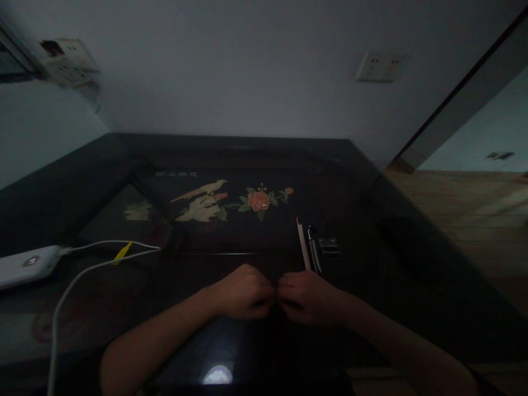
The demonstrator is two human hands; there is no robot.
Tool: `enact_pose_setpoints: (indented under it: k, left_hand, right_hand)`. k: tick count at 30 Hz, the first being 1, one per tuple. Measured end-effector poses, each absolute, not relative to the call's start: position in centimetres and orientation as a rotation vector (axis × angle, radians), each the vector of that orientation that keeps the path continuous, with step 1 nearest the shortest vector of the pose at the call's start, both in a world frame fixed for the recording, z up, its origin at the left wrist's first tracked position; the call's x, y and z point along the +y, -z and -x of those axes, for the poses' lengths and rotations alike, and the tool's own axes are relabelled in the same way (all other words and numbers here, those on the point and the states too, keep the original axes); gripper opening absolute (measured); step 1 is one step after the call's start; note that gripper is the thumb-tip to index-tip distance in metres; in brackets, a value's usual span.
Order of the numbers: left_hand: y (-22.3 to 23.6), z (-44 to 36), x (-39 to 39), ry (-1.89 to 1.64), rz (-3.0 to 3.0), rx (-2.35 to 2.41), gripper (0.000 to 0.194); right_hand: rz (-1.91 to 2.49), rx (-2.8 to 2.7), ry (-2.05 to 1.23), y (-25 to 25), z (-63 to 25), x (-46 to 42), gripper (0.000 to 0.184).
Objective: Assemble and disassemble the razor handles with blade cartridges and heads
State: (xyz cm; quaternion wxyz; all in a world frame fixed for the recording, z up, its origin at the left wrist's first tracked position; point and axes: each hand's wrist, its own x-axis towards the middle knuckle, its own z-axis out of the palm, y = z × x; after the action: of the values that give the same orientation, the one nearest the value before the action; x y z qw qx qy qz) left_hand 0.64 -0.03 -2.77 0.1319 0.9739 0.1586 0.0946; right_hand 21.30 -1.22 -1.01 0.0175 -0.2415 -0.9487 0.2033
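My left hand (pixel 249 294) and my right hand (pixel 307 297) meet over the near part of a dark glossy table (pixel 231 264). Both are closed, knuckles almost touching. If anything is between the fingers, it is hidden or too dark to make out. Just beyond the right hand lies a slim pale stick like a pencil (pixel 303 242), its lower end close to the fingers. Beside it is a dark pen-like item with light edges (pixel 314 250). A small dark rectangular object with pale markings (pixel 329 246) sits to their right.
At the left lies a white power bank (pixel 31 267) with a white cable (pixel 68 294) running toward me, carrying a yellow tag (pixel 122 253). The tabletop bears a bird-and-flower picture (pixel 258 201). A wall with sockets (pixel 383 66) rises behind; a wooden floor (pixel 445 203) shows at right.
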Motion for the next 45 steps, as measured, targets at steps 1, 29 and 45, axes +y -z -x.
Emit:
enact_pose_setpoints:
  k: [1,29,45]
  left_hand:
    - [2.77,-0.63,-0.03,-0.272,-2.824,0.459,0.012]
    - [3.06,-0.55,-0.03,-0.255,-2.847,0.470,0.013]
    - [3.07,-0.51,-0.02,-0.279,-2.840,0.458,0.013]
  right_hand:
    - [0.751,-2.947,-0.630,1.04,-21.32,-1.21,0.011]
    - [0.745,-2.945,-0.610,1.16,-21.34,-1.25,0.012]
    - [0.753,-2.927,-0.598,1.21,-21.44,-1.12,0.011]
